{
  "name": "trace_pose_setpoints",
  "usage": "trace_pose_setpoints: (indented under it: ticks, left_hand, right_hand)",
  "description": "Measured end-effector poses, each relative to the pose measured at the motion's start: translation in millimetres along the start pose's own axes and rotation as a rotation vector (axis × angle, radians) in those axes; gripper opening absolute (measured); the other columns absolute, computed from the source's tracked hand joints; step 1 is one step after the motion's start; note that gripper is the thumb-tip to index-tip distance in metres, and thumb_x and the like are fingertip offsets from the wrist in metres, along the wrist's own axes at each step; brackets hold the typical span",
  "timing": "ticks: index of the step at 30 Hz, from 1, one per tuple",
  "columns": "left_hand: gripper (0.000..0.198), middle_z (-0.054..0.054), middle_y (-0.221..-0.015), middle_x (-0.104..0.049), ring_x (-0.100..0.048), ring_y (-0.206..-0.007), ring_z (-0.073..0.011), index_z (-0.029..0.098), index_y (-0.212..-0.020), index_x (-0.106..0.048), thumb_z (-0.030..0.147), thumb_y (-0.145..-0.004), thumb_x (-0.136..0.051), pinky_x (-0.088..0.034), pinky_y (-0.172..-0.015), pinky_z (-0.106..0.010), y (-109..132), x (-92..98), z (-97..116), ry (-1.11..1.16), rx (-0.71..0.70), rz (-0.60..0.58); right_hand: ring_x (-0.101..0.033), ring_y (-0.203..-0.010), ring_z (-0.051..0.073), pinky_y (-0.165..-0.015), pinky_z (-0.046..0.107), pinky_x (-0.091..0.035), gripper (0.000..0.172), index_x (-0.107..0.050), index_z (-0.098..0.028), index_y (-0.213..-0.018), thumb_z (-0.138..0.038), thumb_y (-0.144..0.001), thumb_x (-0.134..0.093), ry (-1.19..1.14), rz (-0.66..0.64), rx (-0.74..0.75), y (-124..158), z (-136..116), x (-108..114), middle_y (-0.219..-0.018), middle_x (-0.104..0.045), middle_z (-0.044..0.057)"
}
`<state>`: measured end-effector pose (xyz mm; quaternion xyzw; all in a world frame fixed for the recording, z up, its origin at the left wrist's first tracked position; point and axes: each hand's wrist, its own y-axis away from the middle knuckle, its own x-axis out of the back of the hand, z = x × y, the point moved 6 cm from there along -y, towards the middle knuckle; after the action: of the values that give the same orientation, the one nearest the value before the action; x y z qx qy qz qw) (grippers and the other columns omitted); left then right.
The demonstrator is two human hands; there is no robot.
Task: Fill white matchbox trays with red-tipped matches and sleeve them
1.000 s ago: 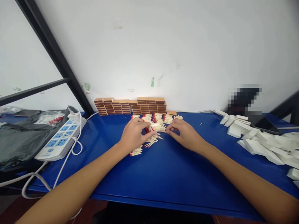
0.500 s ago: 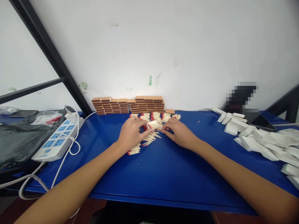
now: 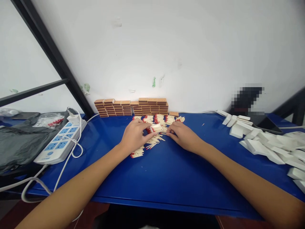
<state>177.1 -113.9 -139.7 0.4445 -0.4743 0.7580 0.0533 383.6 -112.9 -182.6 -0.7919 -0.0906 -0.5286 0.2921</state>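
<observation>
While the left hand [image 3: 133,137] pinches the white tray [image 3: 156,128], light and crushable, best gripped by its sides, the right hand [image 3: 184,136] touches matches [image 3: 155,140], grip unclear.

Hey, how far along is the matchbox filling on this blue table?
Looks done: brown cardboard matchboxes stacked in rows against the white wall. In hand: the left hand pinches a small white cardboard tray; the right hand touches loose red-tipped wooden matchsticks. Left: that matchstick pile and a heap of white cardboard pieces at the right.
</observation>
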Motion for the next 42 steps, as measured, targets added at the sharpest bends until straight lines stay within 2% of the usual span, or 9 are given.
trace_pose_setpoints:
  ticks: [6, 11, 15, 19, 23, 29, 34, 42]
  left_hand:
    - [0.029, -0.007, -0.086, -0.073, -0.066, -0.085, -0.023, 0.02, -0.097, -0.078, 0.047, -0.087, -0.08, -0.056, -0.074, -0.036, 0.1, -0.9, -2.7, -0.003, -0.012, -0.035]
    - [0.034, -0.008, -0.087, -0.072, -0.066, -0.087, -0.0242, 0.02, -0.099, -0.078, 0.051, -0.088, -0.078, -0.057, -0.076, -0.037, 1.4, -3.6, -0.9, -0.014, -0.03, -0.071]
    - [0.033, -0.009, -0.09, -0.074, -0.067, -0.09, -0.0241, 0.019, -0.101, -0.078, 0.049, -0.088, -0.078, -0.057, -0.081, -0.038, 2.5, -7.4, 2.4, 0.064, -0.046, -0.094]
    - [0.035, -0.008, -0.096, -0.075, -0.068, -0.093, -0.0227, 0.02, -0.108, -0.078, 0.046, -0.086, -0.082, -0.058, -0.082, -0.037, 3.5, -10.0, 9.4, 0.167, -0.065, -0.1]
    - [0.037, -0.008, -0.098, -0.075, -0.069, -0.095, -0.0226, 0.02, -0.109, -0.078, 0.046, -0.084, -0.083, -0.058, -0.082, -0.035, 3.7, -10.0, 15.4, 0.205, -0.089, -0.106]
    - [0.033, -0.008, -0.093, -0.075, -0.068, -0.09, -0.0225, 0.019, -0.104, -0.079, 0.047, -0.087, -0.08, -0.058, -0.081, -0.036, 2.0, -5.4, 4.1, 0.108, -0.031, -0.052]
    - [0.034, -0.008, -0.09, -0.075, -0.067, -0.091, -0.0248, 0.018, -0.101, -0.079, 0.048, -0.087, -0.08, -0.057, -0.081, -0.038, -0.1, -1.4, -6.0, 0.023, 0.055, -0.025]
    - [0.032, -0.007, -0.092, -0.076, -0.067, -0.094, -0.0251, 0.019, -0.102, -0.078, 0.046, -0.087, -0.08, -0.056, -0.082, -0.038, -1.0, -1.8, -5.1, 0.018, 0.08, -0.056]
  right_hand:
    - [-0.057, -0.093, 0.028, -0.087, 0.042, -0.048, 0.019, -0.059, -0.02, -0.087, -0.02, -0.102, -0.048, 0.086, -0.046, -0.001, 6.0, 4.2, 3.4, -0.094, -0.063, 0.013]
    - [-0.056, -0.094, 0.029, -0.085, 0.043, -0.048, 0.017, -0.057, -0.021, -0.09, -0.023, -0.103, -0.046, 0.059, 0.048, -0.017, 8.9, 1.1, 20.8, -0.097, -0.063, 0.013]
    - [-0.057, -0.095, 0.028, -0.085, 0.042, -0.047, 0.014, -0.055, -0.022, -0.093, -0.023, -0.104, -0.047, 0.0, 0.127, 0.003, 7.1, -16.2, 30.5, -0.099, -0.063, 0.012]
    - [-0.056, -0.093, 0.027, -0.085, 0.042, -0.048, 0.014, -0.056, -0.022, -0.093, -0.021, -0.103, -0.047, -0.012, 0.13, 0.061, 6.3, -37.8, 26.2, -0.098, -0.063, 0.011]
    - [-0.057, -0.093, 0.026, -0.086, 0.042, -0.049, 0.018, -0.059, -0.02, -0.095, -0.02, -0.105, -0.044, -0.009, 0.121, 0.1, 7.6, -45.8, 21.3, -0.098, -0.063, 0.011]
    - [-0.059, -0.093, 0.026, -0.086, 0.041, -0.048, 0.016, -0.062, -0.02, -0.096, -0.021, -0.104, -0.048, 0.004, 0.194, 0.06, 7.4, -26.6, 26.9, -0.096, -0.064, 0.01]
    - [-0.059, -0.096, 0.027, -0.086, 0.041, -0.049, 0.009, -0.066, -0.02, -0.097, -0.022, -0.099, -0.058, 0.055, 0.093, 0.013, 2.1, -10.2, 13.8, -0.096, -0.063, 0.01]
    - [-0.059, -0.099, 0.028, -0.088, 0.041, -0.049, 0.011, -0.068, -0.019, -0.094, -0.022, -0.098, -0.058, 0.093, 0.001, -0.002, -4.2, -4.6, 2.7, -0.098, -0.064, 0.011]
